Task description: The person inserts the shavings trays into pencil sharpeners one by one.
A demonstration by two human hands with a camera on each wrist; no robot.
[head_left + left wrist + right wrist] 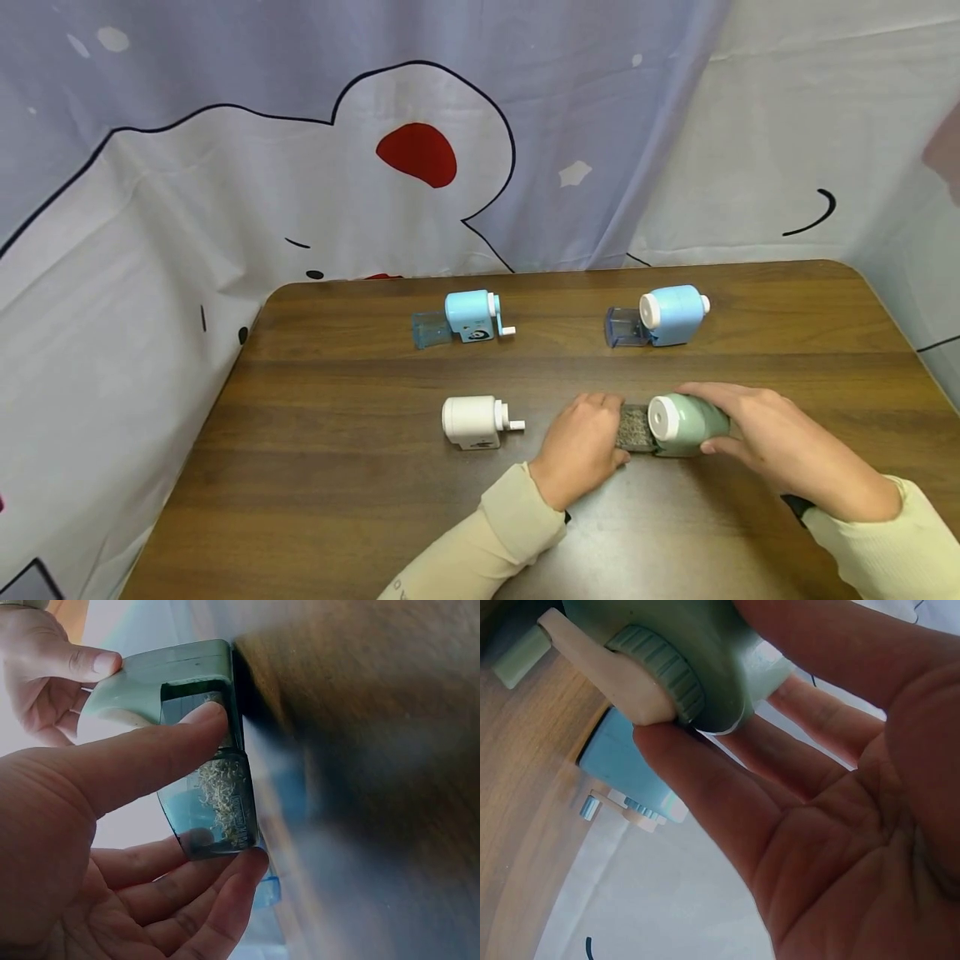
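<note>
A green crank pencil sharpener [692, 423] is held between both hands, low over the wooden table. Its see-through drawer [223, 796], full of pencil shavings, sticks out of the body on the left side. My left hand [581, 446] grips this drawer, thumb along one side and fingertips at the far end. Around the body, my right hand [772, 437] holds the sharpener with thumb and fingers on opposite sides. The crank handle [604, 671] shows in the right wrist view, close to a fingertip.
A white sharpener [472, 422] stands left of my left hand. Farther back are a light blue sharpener [469, 316] and another blue sharpener [675, 315], both with drawers pulled out. A printed curtain [570, 125] hangs behind the wooden table [322, 433].
</note>
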